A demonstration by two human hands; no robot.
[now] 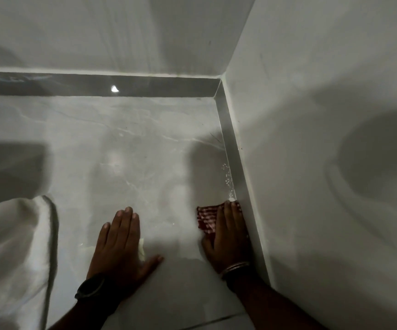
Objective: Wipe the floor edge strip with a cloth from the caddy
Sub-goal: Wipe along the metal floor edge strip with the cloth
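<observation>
A red and white checked cloth point(206, 219) lies on the pale floor against the grey edge strip point(233, 160) that runs along the right wall. My right hand point(228, 234) presses flat on the cloth, fingers pointing toward the corner and touching the strip. White specks and droplets dot the floor beside the strip just beyond the cloth. My left hand point(121, 244) rests flat on the floor to the left, fingers spread, holding nothing. The caddy is not in view.
A darker edge strip point(97, 84) runs along the far wall and meets the right one at the corner. White fabric point(14, 253) hangs at the lower left. A small pale scrap point(142, 252) lies beside my left hand.
</observation>
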